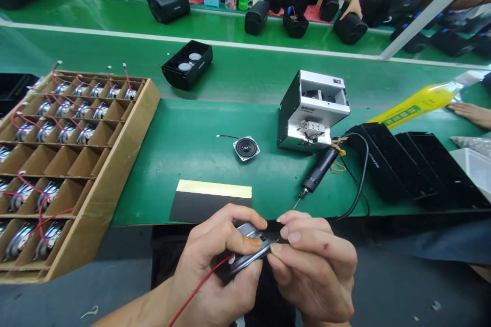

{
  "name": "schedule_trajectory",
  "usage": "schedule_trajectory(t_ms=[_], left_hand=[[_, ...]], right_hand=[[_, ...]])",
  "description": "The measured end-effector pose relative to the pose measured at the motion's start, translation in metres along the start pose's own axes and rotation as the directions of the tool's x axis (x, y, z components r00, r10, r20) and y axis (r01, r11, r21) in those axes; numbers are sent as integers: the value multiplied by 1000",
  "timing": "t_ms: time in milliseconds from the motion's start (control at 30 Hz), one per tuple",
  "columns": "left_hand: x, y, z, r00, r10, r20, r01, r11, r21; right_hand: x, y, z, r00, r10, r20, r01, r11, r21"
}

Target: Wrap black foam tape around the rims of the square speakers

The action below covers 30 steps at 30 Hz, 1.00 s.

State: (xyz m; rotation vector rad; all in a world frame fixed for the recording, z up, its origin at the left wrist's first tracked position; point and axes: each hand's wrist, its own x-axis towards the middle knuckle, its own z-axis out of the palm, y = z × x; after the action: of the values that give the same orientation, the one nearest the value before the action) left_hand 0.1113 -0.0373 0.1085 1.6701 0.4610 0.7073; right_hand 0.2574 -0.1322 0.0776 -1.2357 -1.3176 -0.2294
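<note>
- Head view: left of the left hand, a cardboard tray (99,204) holds speakers with red wires in its compartments; grey floor (126,265) shows beneath.
- Farther out beyond the left hand, on the green table (184,143), stands a black casing (201,65) with 2 round silver parts inside.
- Just beyond the left hand lies a dark card (210,208) with a pale yellow strip; past it, a loose speaker (246,148) lies cone up.
- Well beyond both hands, a co-worker's hand (351,7) rests on a black casing across the table.
- Beyond the right hand sit a screwdriver (318,171) and a silver-and-black machine (286,112).
- Writing: the machine's front lettering is too blurred to read for sure; right of it, the yellow bag (418,104) bears a green label, its characters too small.
- The left hand (218,260) pinches a held speaker (264,251) between fingers and thumb, its rim nearly edge-on, long axis rising rightward; a red wire (199,286) runs from its left end down toward the wearer.
- The right hand (318,260) has fingertips bunched at the speaker's right end; what they grip, I cannot tell.
</note>
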Motion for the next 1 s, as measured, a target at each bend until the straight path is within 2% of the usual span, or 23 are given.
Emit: schedule_trajectory(t_ms=[200, 367, 400, 467, 500, 533, 600, 633, 667, 700, 767, 833, 933, 1000], left_hand=[[-1, -2, 0, 1000, 19, 2, -19, 1000, 3], [4, 1, 2, 996, 89, -12, -89, 996, 18], [5, 2, 2, 996, 83, -12, -83, 996, 16], [4, 1, 2, 999, 48, -14, -49, 999, -14], [4, 0, 1, 1000, 11, -12, -12, 999, -53], [3, -1, 0, 999, -38, -8, 37, 993, -114], [2, -5, -4, 986, -165, 21, 164, 946, -278], [1, -8, -6, 972, -231, 44, 231, 905, -358], [2, -10, -10, 954, -294, 65, 293, 859, -420], [3, -11, -14, 933, -351, 76, 344, 817, -462], [6, -13, -23, 894, -441, 78, 417, 756, -504], [10, -13, -33, 867, -493, 69, 451, 719, -529], [17, -14, -49, 838, -543, 58, 484, 690, -538], [25, -17, -63, 811, -583, 45, 531, 702, -476]], right_hand=[[-3, 3, 1, 1000, 2, 0, -2, 1000, 9], [-5, 7, 3, 998, -64, -10, 64, 998, 21], [-5, 7, 4, 999, -43, 10, 43, 998, 35], [-4, 6, 7, 991, 119, 55, -126, 982, 139], [-4, 5, 9, 964, 247, 97, -263, 935, 236], [-3, 4, 11, 913, 376, 160, -408, 843, 350], [-3, 5, 14, 775, 550, 311, -618, 561, 551], [-2, 7, 15, 719, 583, 379, -668, 426, 611], [-2, 9, 16, 683, 597, 421, -688, 333, 645], [-1, 12, 16, 665, 611, 429, -694, 294, 657], [1, 19, 16, 667, 633, 393, -699, 348, 625], [5, 24, 17, 699, 619, 359, -696, 470, 543], [12, 29, 24, 744, 555, 373, -668, 633, 391], [15, 34, 29, 770, 509, 384, -616, 751, 239]])
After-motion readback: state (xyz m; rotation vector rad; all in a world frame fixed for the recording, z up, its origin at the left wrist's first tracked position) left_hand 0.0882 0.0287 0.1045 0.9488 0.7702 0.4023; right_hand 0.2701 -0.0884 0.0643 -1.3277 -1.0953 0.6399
